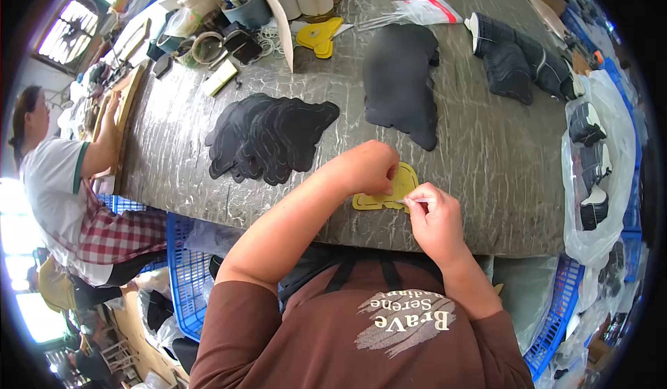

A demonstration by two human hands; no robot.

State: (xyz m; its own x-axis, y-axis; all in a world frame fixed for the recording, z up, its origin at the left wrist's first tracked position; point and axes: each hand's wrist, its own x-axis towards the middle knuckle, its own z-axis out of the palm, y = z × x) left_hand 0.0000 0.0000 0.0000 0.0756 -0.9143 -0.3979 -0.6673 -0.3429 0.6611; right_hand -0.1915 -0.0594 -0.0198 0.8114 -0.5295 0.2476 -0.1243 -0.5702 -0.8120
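Observation:
A flat yellow template (405, 177) with slots cut in it lies near the front edge of the table. My left hand (374, 168) is curled over its left part, fingers bent down and pressing on it; the fingertips are partly hidden. My right hand (438, 223) pinches a thin pale pen (411, 200), whose tip points left onto the template's lower edge. What lies under the template cannot be made out. Left of my hands is a fanned stack of black cut pieces (267, 139) with pale outlines. Beyond them lies a pile of black pieces (401, 76).
A second yellow template (319, 36) lies farther back, near tubs (248, 8) and a cardboard sheet (278, 20). Tied black bundles (514, 55) are at the back right, a clear plastic bag (611, 159) at the right edge. Blue crates (186, 278) flank me; a co-worker (62, 180) sits left.

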